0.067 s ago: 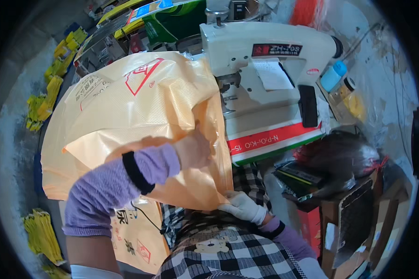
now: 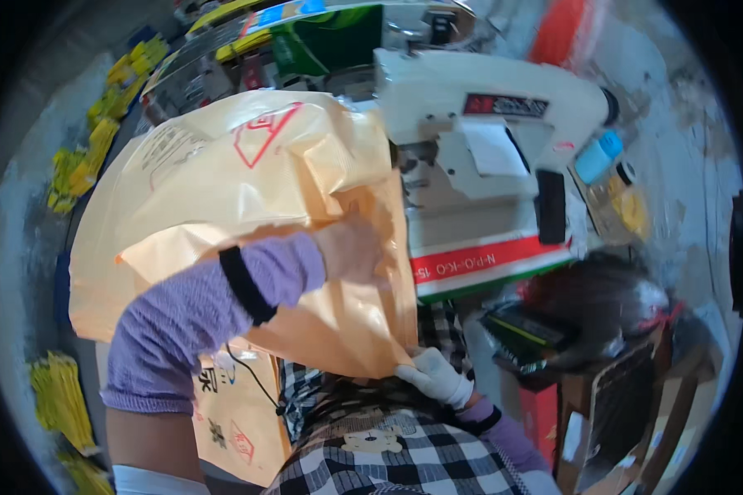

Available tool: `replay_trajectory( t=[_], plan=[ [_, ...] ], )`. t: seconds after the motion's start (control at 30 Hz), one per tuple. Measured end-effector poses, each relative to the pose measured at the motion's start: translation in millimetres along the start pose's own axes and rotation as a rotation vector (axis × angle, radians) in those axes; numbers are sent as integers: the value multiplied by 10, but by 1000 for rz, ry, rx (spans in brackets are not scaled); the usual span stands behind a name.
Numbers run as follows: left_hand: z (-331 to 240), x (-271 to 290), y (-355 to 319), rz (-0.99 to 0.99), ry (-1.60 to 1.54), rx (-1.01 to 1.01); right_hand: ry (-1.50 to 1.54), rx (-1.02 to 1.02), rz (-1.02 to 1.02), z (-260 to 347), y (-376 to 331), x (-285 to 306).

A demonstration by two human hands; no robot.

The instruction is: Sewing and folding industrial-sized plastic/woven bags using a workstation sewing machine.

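Left hand (image 2: pixel 353 250): shifts toward 12 o'clock on bag (image 2: pixel 202 186) (blurred; can't tell its grip)
Right hand (image 2: pixel 437 378): pinches bag's 5 o'clock corner

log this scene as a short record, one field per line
left hand: bare, blurred, against a large glossy peach sack
right hand: white-gloved, holding the sack's near right corner
equipment: white arched sewing machine, right of the sack
by the machine: white paper sheet, black rectangular phone
far left: yellow bundles
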State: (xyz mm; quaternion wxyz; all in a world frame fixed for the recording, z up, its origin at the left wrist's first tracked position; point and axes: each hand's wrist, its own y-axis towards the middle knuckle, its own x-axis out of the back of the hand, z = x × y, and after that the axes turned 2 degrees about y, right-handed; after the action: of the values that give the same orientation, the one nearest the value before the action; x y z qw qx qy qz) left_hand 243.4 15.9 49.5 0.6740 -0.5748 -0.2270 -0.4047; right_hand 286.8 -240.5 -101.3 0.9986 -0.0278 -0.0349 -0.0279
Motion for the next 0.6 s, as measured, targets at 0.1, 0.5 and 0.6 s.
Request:
replay_trajectory(
  t=[0.1, 0.5, 0.6],
  plan=[
    [765, -62, -100, -80, -284, 122, 174, -113, -92, 87, 55, 56],
    [-356, -589, -1000, -599, -687, 303, -743, 341, -133, 2, 1481, 557],
    [-967, -1069, -738, -689, -557, 268, -1092, 507, -78, 32, 1399, 173]
  ],
)
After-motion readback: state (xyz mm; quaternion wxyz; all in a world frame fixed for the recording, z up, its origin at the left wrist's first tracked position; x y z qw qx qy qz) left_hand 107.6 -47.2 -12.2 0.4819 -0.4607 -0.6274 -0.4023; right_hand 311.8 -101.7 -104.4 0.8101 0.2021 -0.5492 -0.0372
